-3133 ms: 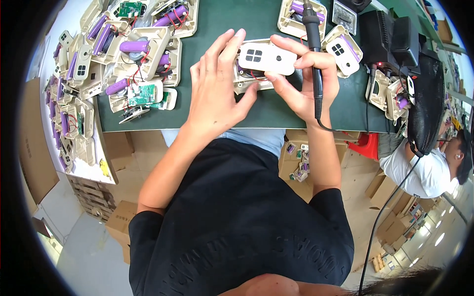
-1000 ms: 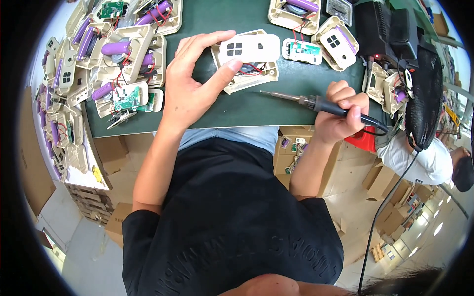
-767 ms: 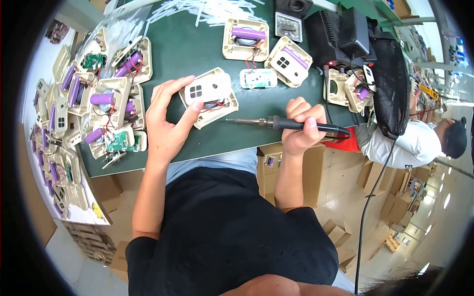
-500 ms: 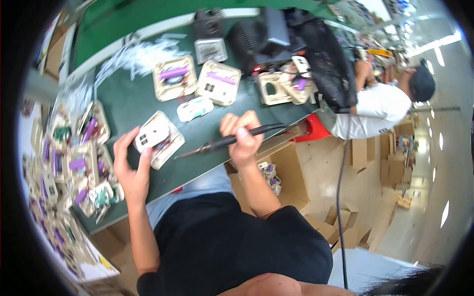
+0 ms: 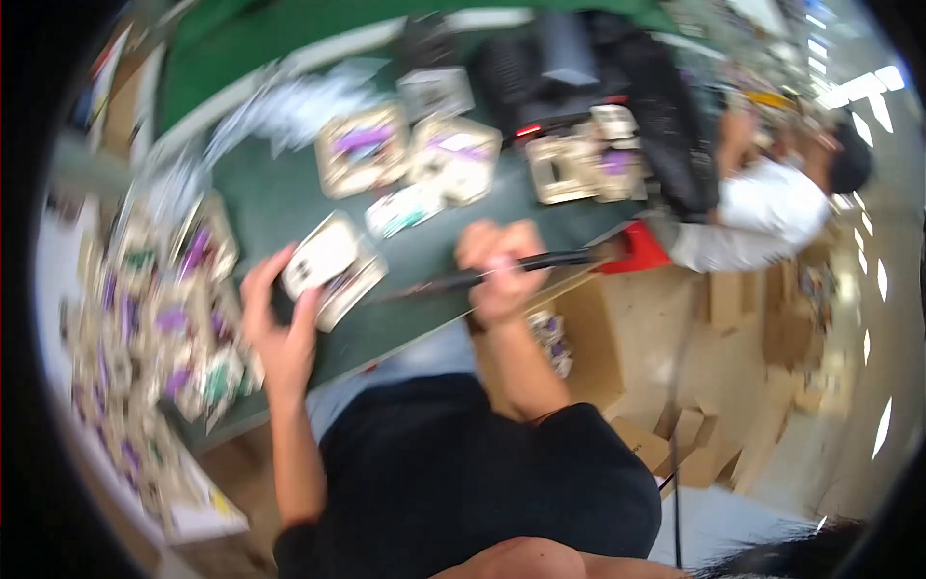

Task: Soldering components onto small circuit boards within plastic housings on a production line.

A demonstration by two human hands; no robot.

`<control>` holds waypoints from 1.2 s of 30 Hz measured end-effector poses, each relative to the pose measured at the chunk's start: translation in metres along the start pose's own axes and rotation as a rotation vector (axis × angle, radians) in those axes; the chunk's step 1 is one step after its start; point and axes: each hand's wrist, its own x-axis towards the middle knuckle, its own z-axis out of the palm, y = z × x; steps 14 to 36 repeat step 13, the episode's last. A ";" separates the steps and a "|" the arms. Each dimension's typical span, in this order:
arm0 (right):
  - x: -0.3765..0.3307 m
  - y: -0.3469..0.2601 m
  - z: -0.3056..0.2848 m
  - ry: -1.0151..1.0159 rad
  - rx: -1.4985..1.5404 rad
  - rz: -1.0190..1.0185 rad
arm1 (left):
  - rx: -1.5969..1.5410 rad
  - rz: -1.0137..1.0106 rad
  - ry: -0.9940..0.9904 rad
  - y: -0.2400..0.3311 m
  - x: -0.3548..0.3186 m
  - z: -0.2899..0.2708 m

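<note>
Between the thumb and fingers of my left hand (image 5: pixel 280 323) is a cream plastic housing (image 5: pixel 326 253), tilted over its other half, with wires and parts between the two. My right hand (image 5: pixel 503 275) is closed around a black-handled soldering iron (image 5: pixel 449 286), its thin tip pointing left, a little apart from the housing. Farther back lie an open housing with a purple cylindrical cell (image 5: pixel 336 179) and a second housing half (image 5: pixel 475 177) with a purple part. A small white-and-green piece (image 5: pixel 405 211) sits just in front of them. Motion blur hides fine detail.
Piled cream housings (image 5: pixel 145 318) crowd the left side. White strips (image 5: pixel 289 111) lie at the back. Behind more housings (image 5: pixel 564 169) are black equipment with a red light (image 5: pixel 528 131) and a black mesh item (image 5: pixel 666 135). A co-worker in white (image 5: pixel 762 217) sits right; an open carton (image 5: pixel 588 338) stands below.
The whole view has shifted, moving everything slightly right in the picture. Both hands keep their holds on the housing and soldering iron, with little visible movement against the table.
</note>
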 end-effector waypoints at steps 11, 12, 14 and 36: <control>0.008 -0.003 -0.006 -0.168 -0.076 -0.166 | 0.028 0.109 0.017 0.000 0.013 0.001; 0.006 -0.004 -0.005 -0.178 -0.104 -0.177 | 0.025 0.102 0.010 -0.001 0.012 0.000; 0.002 -0.006 0.000 -0.189 -0.137 -0.192 | 0.025 0.099 0.003 -0.003 0.011 -0.001; 0.002 -0.006 0.000 -0.189 -0.137 -0.192 | 0.025 0.099 0.003 -0.003 0.011 -0.001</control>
